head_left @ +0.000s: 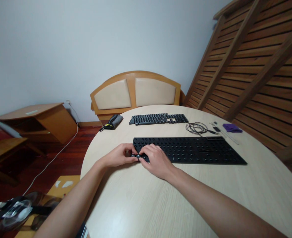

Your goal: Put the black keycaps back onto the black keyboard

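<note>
A black keyboard base [185, 150], most of its keycaps off and its switch posts bare, lies on the round pale wooden table [146, 198]. At its front left corner, a small black keycap [138, 156] with a white mark sits between the fingertips of both hands. My left hand [119, 154] pinches from the left, thumb and index finger curled around the corner. From the right, my right hand [157, 160] closes thumb and index finger on the same keycap, its other fingers resting over the base. Whether the keycap is seated on its switch is hidden.
Behind the base, loose black keycaps [150, 119] lie arranged in keyboard layout. A coiled black cable [196, 128] and a purple cloth [232, 128] are at the right. A dark grey pouch-like item [114, 122] sits near the left edge. A slatted wooden panel [255, 66] leans at the right.
</note>
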`<state>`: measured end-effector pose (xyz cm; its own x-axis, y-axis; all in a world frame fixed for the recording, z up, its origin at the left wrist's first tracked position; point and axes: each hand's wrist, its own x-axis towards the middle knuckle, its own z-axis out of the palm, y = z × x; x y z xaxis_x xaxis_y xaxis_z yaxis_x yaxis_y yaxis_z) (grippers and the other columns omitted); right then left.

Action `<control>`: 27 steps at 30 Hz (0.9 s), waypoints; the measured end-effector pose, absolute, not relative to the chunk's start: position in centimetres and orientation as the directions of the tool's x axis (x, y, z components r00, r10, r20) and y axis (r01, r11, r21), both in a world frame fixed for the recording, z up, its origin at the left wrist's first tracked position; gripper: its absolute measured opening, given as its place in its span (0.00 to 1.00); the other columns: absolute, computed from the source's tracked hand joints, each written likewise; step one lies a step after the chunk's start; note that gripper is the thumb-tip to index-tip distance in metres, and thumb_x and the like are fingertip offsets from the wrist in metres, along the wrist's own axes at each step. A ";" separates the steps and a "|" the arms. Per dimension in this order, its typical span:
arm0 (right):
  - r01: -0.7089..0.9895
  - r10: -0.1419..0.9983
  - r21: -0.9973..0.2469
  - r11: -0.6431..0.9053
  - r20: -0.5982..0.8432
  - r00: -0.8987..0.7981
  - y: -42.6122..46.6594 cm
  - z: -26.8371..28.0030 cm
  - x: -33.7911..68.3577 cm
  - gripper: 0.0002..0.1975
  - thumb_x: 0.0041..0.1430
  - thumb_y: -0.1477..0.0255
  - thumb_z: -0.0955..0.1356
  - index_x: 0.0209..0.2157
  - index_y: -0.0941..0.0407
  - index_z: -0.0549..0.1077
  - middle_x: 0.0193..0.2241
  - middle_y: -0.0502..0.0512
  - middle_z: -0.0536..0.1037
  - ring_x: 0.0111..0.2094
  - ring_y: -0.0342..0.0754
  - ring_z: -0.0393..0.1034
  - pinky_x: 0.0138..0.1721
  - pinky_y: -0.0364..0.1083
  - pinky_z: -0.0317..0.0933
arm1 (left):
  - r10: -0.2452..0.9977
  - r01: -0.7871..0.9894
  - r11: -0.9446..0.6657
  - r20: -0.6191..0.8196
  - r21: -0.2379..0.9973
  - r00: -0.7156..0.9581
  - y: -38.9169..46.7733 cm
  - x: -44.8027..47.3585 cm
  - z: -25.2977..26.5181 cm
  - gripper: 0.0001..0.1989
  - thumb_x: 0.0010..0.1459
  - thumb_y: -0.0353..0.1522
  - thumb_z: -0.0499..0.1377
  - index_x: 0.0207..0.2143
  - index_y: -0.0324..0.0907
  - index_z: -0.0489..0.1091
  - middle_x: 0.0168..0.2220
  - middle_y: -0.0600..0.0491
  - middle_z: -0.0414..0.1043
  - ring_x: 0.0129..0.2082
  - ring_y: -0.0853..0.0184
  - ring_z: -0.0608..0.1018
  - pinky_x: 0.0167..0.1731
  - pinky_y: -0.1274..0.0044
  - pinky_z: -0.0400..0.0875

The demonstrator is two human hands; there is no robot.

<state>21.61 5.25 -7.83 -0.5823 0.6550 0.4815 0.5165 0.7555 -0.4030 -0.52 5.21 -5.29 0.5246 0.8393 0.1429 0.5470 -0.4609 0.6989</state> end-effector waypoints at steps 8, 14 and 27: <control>0.482 0.632 -0.408 0.775 0.494 -0.597 5.1 -7.5 22.5 0.08 0.61 0.74 0.70 0.43 0.57 0.74 0.43 0.55 0.79 0.47 0.53 0.69 0.49 0.52 0.62 | 0.886 0.723 -0.454 0.347 0.520 0.307 6.9 -0.7 -5.5 0.17 0.67 0.42 0.53 0.39 0.41 0.75 0.37 0.50 0.77 0.35 0.65 0.76 0.34 0.76 0.70; 0.546 0.654 -0.365 0.754 0.498 -0.570 5.1 -7.5 23.1 0.17 0.59 0.69 0.71 0.49 0.57 0.73 0.50 0.59 0.77 0.52 0.56 0.67 0.55 0.56 0.59 | 0.898 0.849 -0.365 0.386 0.381 0.212 11.4 -1.0 -6.0 0.15 0.67 0.41 0.53 0.44 0.43 0.75 0.45 0.48 0.75 0.41 0.61 0.77 0.41 0.72 0.72; 0.568 0.672 -0.362 0.739 0.439 -0.596 4.8 -7.1 23.5 0.18 0.61 0.67 0.70 0.52 0.58 0.73 0.52 0.60 0.75 0.55 0.55 0.66 0.58 0.56 0.58 | 0.966 0.986 -0.079 0.257 0.148 0.039 18.9 0.9 -6.8 0.24 0.66 0.31 0.54 0.64 0.48 0.64 0.53 0.44 0.72 0.50 0.55 0.77 0.45 0.71 0.72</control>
